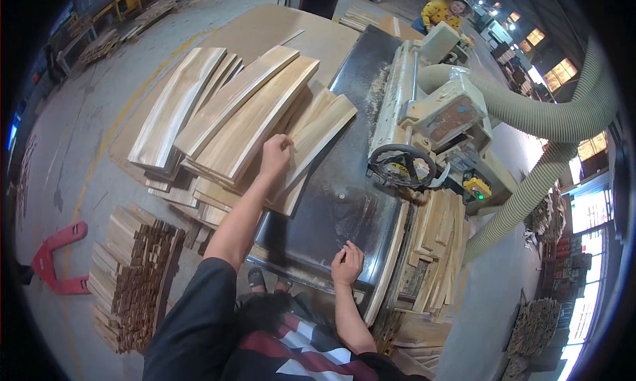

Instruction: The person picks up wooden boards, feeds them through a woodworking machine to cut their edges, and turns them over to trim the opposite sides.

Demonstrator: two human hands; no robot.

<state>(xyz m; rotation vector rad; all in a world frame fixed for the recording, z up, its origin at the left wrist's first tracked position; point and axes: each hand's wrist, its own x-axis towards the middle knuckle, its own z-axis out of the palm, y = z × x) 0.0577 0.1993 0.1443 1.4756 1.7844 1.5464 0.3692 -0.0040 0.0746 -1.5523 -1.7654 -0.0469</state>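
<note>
My left hand (pixel 277 154) is closed, fingers curled, over the right side of a pile of wooden boards. Whether it grips a board edge is hidden. Just right of it, a pale board (pixel 319 141) lies slanted, overhanging the black machine table (pixel 331 212). Wide, slightly curved boards (pixel 255 116) are stacked to its left and beyond. My right hand (pixel 348 263) hovers above or rests on the near part of the black table, its fingers loosely bent and apart, holding nothing visible.
A woodworking machine with a black handwheel (pixel 402 166) stands across the table, with ribbed hoses (pixel 530 106) at right. Wood strips (pixel 434 242) lie beside the table. Small stacked pieces (pixel 132 275) and a red pallet jack (pixel 56 262) are at left. A person (pixel 440 13) stands beyond the machine.
</note>
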